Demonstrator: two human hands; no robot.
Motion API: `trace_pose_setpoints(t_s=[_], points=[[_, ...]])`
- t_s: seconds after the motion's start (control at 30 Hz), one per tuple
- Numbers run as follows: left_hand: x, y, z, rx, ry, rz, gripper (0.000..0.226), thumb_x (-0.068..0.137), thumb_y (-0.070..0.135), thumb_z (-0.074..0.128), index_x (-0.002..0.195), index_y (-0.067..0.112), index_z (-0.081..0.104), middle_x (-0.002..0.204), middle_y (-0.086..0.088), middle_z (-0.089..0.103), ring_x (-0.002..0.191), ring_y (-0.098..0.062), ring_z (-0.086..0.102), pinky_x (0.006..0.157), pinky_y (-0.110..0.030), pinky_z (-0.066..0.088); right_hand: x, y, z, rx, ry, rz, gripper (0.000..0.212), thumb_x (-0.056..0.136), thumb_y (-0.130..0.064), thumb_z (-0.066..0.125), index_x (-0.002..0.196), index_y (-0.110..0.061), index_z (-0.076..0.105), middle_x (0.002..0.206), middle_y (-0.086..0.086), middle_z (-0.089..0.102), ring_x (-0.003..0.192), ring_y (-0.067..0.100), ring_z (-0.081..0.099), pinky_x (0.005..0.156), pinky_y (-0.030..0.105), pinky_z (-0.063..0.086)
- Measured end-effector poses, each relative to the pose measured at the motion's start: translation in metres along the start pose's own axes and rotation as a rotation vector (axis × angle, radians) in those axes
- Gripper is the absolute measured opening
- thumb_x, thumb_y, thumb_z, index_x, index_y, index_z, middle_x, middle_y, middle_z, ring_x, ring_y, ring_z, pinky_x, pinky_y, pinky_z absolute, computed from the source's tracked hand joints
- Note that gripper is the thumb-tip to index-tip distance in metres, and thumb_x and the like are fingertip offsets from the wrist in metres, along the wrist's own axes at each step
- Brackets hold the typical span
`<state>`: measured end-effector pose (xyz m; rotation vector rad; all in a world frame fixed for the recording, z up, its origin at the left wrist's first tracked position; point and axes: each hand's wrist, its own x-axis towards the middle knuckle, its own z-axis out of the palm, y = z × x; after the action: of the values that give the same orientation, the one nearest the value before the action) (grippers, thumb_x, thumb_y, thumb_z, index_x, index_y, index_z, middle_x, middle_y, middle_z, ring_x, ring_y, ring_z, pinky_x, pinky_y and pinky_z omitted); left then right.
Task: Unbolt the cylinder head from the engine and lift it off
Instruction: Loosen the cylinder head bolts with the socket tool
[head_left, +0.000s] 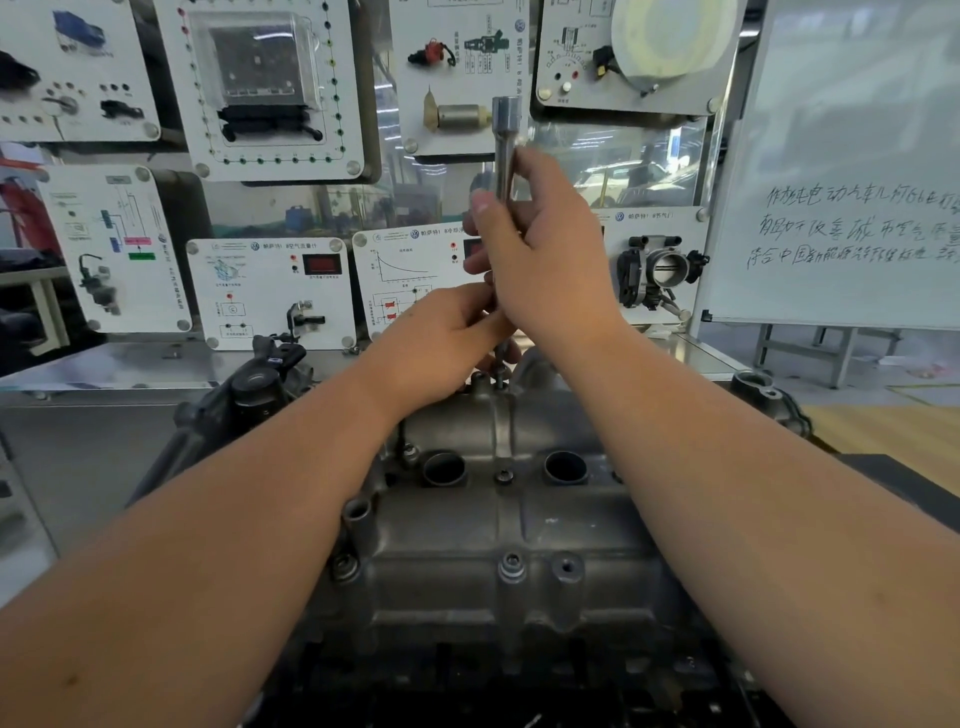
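The grey metal cylinder head (519, 525) lies in front of me, with two round plug wells and several bolts along its top. A long steel socket extension (505, 135) stands upright over a bolt (500, 375) at the head's far edge. My right hand (540, 249) grips the upper shaft of the extension. My left hand (441, 348) pinches its lower end just above the bolt. The tool's tip is partly hidden by my fingers.
White training boards with car parts (270, 291) stand behind the engine. A whiteboard (841, 171) with handwriting stands at the right. A black part (260, 384) sits at the engine's left, and a wooden surface (883, 426) lies at the right.
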<state>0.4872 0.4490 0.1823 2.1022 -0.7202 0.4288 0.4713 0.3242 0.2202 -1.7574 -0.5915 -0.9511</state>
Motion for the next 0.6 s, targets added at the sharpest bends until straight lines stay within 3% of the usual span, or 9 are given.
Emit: trace_pose_setpoints(t_s=[0.13, 0.2, 0.3, 0.37, 0.43, 0.5, 0.53, 0.6], points=[[0.002, -0.0027, 0.0004, 0.013, 0.021, 0.012, 0.02, 0.1, 0.034, 0.059, 0.098, 0.016, 0.067, 0.084, -0.001, 0.075, 0.077, -0.017, 0.074, 0.068, -0.032, 0.057, -0.0004, -0.0009, -0.0004, -0.07, 0.041, -0.033, 0.018, 0.1, -0.025, 0.059, 0.108, -0.01, 0.065, 0.085, 0.001, 0.072, 0.071, 0.011, 0.072, 0.075, 0.044, 0.058], [0.0017, -0.0032, 0.0009, -0.03, 0.023, 0.0, 0.017, 0.101, 0.033, 0.057, 0.094, 0.022, 0.066, 0.082, 0.001, 0.075, 0.072, -0.011, 0.073, 0.058, -0.018, 0.052, 0.0, -0.0005, -0.0001, -0.044, 0.007, -0.018, 0.02, 0.103, -0.022, 0.052, 0.103, -0.006, 0.064, 0.086, 0.002, 0.072, 0.07, 0.006, 0.072, 0.072, 0.045, 0.059], [-0.0004, -0.0011, 0.001, -0.052, 0.005, -0.021, 0.02, 0.105, 0.034, 0.05, 0.091, 0.031, 0.065, 0.081, 0.013, 0.074, 0.067, -0.001, 0.07, 0.053, -0.008, 0.044, 0.0009, -0.0021, -0.0003, 0.018, -0.04, 0.023, 0.031, 0.106, -0.022, 0.046, 0.132, -0.01, 0.057, 0.094, -0.003, 0.072, 0.072, 0.004, 0.072, 0.075, 0.041, 0.061], [0.0002, 0.0004, 0.0009, -0.022, -0.012, -0.01, 0.022, 0.104, 0.038, 0.051, 0.095, 0.025, 0.067, 0.084, 0.008, 0.075, 0.076, -0.009, 0.073, 0.065, -0.02, 0.055, 0.0006, -0.0015, -0.0006, 0.024, -0.029, 0.03, 0.039, 0.105, -0.026, 0.051, 0.141, -0.014, 0.049, 0.093, -0.002, 0.073, 0.074, 0.007, 0.072, 0.077, 0.04, 0.061], [-0.0003, 0.0031, 0.0008, -0.008, -0.023, -0.004, 0.032, 0.096, 0.047, 0.054, 0.099, 0.018, 0.068, 0.087, -0.001, 0.076, 0.084, -0.023, 0.074, 0.081, -0.045, 0.06, -0.0002, -0.0012, -0.0006, -0.022, 0.021, 0.012, 0.03, 0.101, -0.029, 0.059, 0.128, -0.016, 0.056, 0.088, -0.001, 0.073, 0.074, 0.013, 0.072, 0.077, 0.044, 0.06], [-0.0005, 0.0051, 0.0012, -0.007, -0.006, -0.002, 0.044, 0.089, 0.05, 0.055, 0.102, 0.01, 0.067, 0.086, -0.004, 0.075, 0.085, -0.028, 0.073, 0.083, -0.054, 0.058, 0.0004, 0.0003, -0.0009, -0.057, 0.069, 0.008, 0.02, 0.101, -0.026, 0.058, 0.108, -0.009, 0.064, 0.084, 0.001, 0.072, 0.07, 0.012, 0.072, 0.074, 0.045, 0.059], [-0.0002, 0.0044, 0.0015, -0.007, -0.003, -0.007, 0.044, 0.09, 0.048, 0.055, 0.102, 0.008, 0.067, 0.085, -0.003, 0.075, 0.084, -0.027, 0.073, 0.082, -0.052, 0.059, 0.0011, 0.0006, -0.0008, -0.058, 0.072, 0.017, 0.021, 0.102, -0.025, 0.055, 0.102, -0.005, 0.064, 0.083, 0.003, 0.072, 0.069, 0.009, 0.072, 0.072, 0.046, 0.059], [0.0008, 0.0012, 0.0016, -0.007, -0.003, -0.02, 0.031, 0.1, 0.042, 0.053, 0.098, 0.015, 0.067, 0.081, 0.004, 0.074, 0.08, -0.02, 0.073, 0.073, -0.032, 0.059, 0.0019, 0.001, -0.0002, -0.014, 0.034, 0.033, 0.024, 0.104, -0.022, 0.049, 0.103, -0.003, 0.063, 0.086, 0.004, 0.072, 0.071, 0.006, 0.073, 0.071, 0.048, 0.059]])
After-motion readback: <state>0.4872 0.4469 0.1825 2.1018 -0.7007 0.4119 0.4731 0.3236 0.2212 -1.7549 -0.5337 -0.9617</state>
